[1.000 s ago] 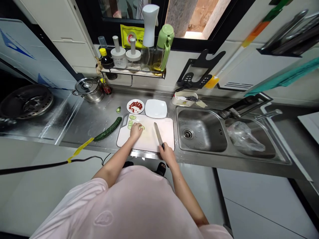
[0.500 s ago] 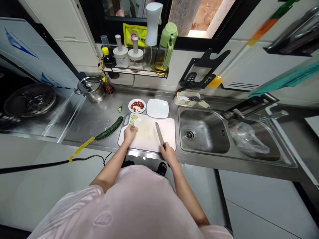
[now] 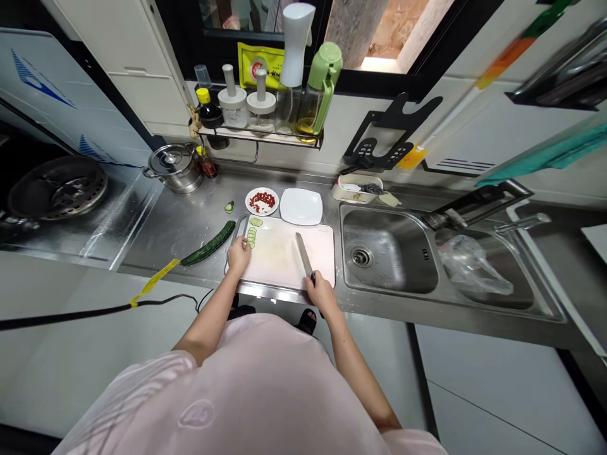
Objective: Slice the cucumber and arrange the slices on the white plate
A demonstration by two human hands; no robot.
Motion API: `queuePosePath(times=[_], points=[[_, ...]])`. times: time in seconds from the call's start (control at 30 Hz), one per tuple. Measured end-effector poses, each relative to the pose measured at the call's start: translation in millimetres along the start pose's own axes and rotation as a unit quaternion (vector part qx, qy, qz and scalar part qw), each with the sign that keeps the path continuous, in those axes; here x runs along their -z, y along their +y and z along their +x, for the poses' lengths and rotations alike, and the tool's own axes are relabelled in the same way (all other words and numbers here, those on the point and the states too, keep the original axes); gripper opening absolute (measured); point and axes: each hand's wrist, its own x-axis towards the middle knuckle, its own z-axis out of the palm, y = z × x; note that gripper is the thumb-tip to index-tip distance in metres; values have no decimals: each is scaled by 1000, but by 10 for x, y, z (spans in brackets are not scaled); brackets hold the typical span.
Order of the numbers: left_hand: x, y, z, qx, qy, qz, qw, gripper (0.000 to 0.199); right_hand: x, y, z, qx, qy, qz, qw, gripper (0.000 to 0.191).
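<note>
My right hand [image 3: 320, 292] is wrapped round the dark handle of a kitchen knife [image 3: 304, 254], whose blade lies low over the right part of a white cutting board [image 3: 279, 262]. At the board's left edge, my left hand [image 3: 238, 256] has its fingers bent together, the tips at the lowest of several cucumber slices [image 3: 252, 235] set in an overlapping row. How firmly they pinch that slice is hard to see. To the left of the board lies the rest of the cucumber [image 3: 208, 244], dark green and uncut along its length. A cut cucumber end [image 3: 229, 206] rests on the counter behind it.
Behind the board stand a small plate with chopped red pieces [image 3: 262, 212] and a white square plate [image 3: 301, 206]. A double sink [image 3: 389, 249] is on the right, with a plastic bag [image 3: 474, 265] in it. A lidded pot [image 3: 175, 167] and a wok [image 3: 57, 189] stand left.
My left hand has moved left with a cucumber slice, from the open board to the row's lower end. The right hand and knife have stayed in place. The view has shifted slightly.
</note>
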Motion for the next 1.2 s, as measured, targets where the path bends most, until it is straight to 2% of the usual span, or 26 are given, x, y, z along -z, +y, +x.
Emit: queuePosePath(times=[0.3, 0.5, 0.67, 0.83, 1.07, 1.2], points=[[-15, -9, -13, -24, 6, 18, 1000, 21, 0, 7, 8, -1, -7, 2, 1000, 35], [-15, -11, 5, -14, 8, 12, 1000, 21, 7, 3, 0, 0, -5, 3, 1000, 33], [0, 88, 98, -36, 31, 6, 999, 21, 37, -33, -14, -8, -13, 3, 1000, 32], [-10, 243, 307, -65, 32, -12, 997, 24, 62, -78, -28, -19, -23, 3, 1000, 32], [-73, 451, 613, -107, -24, 47, 993, 35, 86, -103, -45, -18, -20, 4, 1000, 31], [-133, 501, 730, -137, -60, 99, 984, 37, 89, -112, -44, -26, -22, -1, 999, 30]])
